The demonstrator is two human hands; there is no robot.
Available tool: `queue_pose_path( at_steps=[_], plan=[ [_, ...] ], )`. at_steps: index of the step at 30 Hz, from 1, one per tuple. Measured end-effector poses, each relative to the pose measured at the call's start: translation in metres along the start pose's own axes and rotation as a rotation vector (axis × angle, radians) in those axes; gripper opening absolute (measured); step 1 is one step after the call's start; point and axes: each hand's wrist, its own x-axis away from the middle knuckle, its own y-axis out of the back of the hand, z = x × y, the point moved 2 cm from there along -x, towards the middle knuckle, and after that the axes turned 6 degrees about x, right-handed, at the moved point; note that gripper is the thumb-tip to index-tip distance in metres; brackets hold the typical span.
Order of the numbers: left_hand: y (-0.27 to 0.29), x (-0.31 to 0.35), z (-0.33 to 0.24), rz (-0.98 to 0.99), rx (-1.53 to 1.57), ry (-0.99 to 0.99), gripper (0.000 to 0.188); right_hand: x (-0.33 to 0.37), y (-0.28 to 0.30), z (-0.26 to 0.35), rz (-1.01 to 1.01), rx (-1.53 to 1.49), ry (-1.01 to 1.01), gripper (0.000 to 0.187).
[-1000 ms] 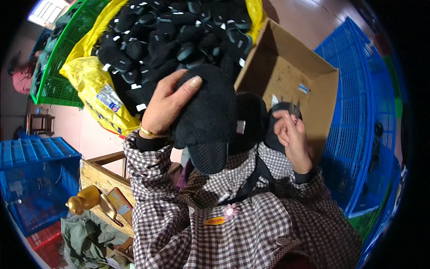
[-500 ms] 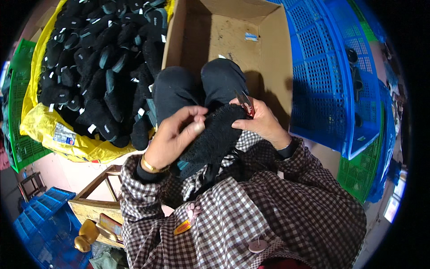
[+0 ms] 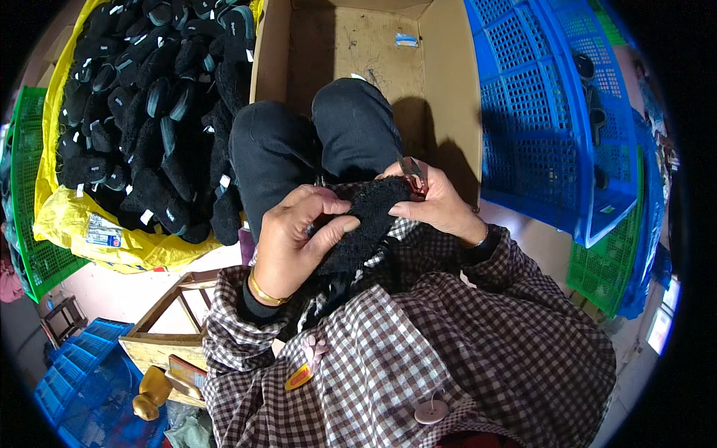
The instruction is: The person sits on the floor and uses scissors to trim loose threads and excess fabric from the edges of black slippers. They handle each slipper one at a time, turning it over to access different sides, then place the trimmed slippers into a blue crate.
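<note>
From the head view, the left hand (image 3: 302,239) curls palm-down over a black fuzzy slipper (image 3: 362,224), fingers (image 3: 332,228) closed on its edge, a gold bangle (image 3: 263,291) on the wrist. The right hand (image 3: 437,205) pinches the slipper's far end and also holds small metal snips (image 3: 411,168). One slipper lies in hand, over the lap, dark and woolly. One open cardboard box (image 3: 448,89) stands beyond the knees; a yellow sack (image 3: 67,216) holds many black slippers (image 3: 149,112).

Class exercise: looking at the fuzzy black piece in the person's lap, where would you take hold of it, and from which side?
Grip the black fuzzy piece at its two ends, from left and right: it lies slanted across the lap, soft and long, as the left hand and right hand hold it.
</note>
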Motion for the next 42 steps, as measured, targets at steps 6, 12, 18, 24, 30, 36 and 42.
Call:
queue_pose_path(
  at_steps=[6,12,18,24,30,36,42],
  plan=[
    [-0.011,-0.014,0.004,-0.049,-0.127,0.031,0.012,0.006,-0.001,-0.009,-0.107,0.140,0.095,0.035],
    [-0.018,-0.021,0.021,-0.183,0.027,0.058,0.008,0.008,0.018,0.030,-0.310,0.804,0.069,0.029],
    [-0.017,-0.025,0.016,-0.205,-0.071,-0.102,0.006,-0.003,0.011,0.054,-0.098,1.126,0.170,0.037],
    [-0.018,-0.023,0.009,-0.222,-0.066,-0.103,0.006,-0.022,0.010,0.069,0.082,1.319,0.186,0.040],
    [-0.017,-0.022,0.017,-0.270,-0.038,-0.141,0.006,-0.029,0.023,0.061,-0.076,1.013,-0.048,0.034],
    [-0.016,-0.023,0.021,-0.217,0.455,0.192,0.008,-0.017,0.011,0.031,-0.018,0.683,0.111,0.049],
    [-0.006,-0.048,-0.008,-0.495,-0.487,-0.259,0.027,-0.026,0.014,0.020,0.074,0.813,-0.112,0.055]
  ],
)
